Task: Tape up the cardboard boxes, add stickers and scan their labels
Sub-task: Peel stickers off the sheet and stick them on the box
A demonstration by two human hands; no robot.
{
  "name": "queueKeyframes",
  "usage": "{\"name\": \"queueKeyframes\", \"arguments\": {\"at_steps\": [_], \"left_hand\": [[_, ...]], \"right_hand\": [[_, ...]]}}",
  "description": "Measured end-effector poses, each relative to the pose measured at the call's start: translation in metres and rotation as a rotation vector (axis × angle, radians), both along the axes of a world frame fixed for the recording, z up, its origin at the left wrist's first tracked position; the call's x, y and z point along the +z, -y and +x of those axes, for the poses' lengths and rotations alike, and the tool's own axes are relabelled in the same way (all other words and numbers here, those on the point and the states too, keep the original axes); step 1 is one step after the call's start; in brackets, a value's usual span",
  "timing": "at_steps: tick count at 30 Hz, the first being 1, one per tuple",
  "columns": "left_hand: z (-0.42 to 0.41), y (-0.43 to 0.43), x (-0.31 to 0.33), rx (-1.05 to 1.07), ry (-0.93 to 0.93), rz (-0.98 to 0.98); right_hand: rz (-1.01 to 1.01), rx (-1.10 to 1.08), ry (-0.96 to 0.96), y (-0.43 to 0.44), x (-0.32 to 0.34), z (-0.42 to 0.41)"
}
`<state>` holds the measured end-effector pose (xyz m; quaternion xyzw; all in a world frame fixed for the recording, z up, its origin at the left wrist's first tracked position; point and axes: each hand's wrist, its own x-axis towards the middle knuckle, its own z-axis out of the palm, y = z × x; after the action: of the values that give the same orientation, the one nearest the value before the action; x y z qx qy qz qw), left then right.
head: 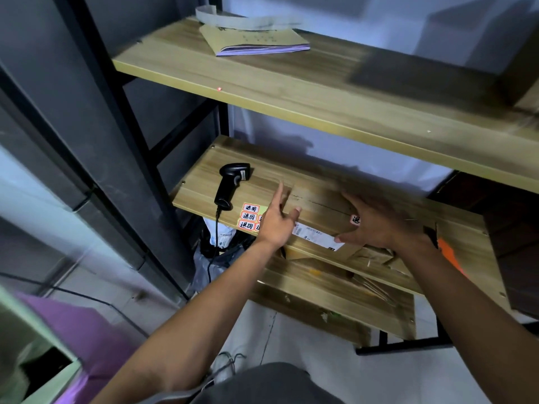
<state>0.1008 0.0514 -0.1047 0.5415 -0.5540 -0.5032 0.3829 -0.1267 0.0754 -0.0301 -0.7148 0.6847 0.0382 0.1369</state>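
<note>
Brown cardboard box (318, 207) with white label on middle wooden shelf (198, 185). Left hand (277, 221), fingers straight, at its left end; right hand (372, 224) spread flat on its right part. Black handheld scanner (230, 185) and orange-edged sticker sheet (249, 217) lie left.

A cardboard box (318, 205) lies on the middle shelf (198, 182), a white label (316, 233) on its near edge. The left hand (277, 221) rests flat at its left end, and the right hand (376, 225) is spread over its right end beside a small orange sticker (355, 219). Left of the box lie a sticker sheet (249, 217) and a black scanner (230, 182).
</note>
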Motion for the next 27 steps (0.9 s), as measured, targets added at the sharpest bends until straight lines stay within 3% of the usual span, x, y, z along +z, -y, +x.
{"name": "queueKeyframes", "arguments": {"at_steps": [13,20,27], "left_hand": [[0.009,-0.021,-0.004,0.134,-0.083,0.251],[0.0,-0.018,-0.012,0.1,-0.128,0.255],[-0.011,-0.018,-0.022,0.027,-0.09,0.229]], "right_hand": [[-0.227,-0.056,0.023,-0.02,-0.009,0.001],[-0.354,-0.239,0.295,-0.025,-0.009,0.001],[-0.328,-0.462,0.669,-0.039,-0.021,0.006]]}}
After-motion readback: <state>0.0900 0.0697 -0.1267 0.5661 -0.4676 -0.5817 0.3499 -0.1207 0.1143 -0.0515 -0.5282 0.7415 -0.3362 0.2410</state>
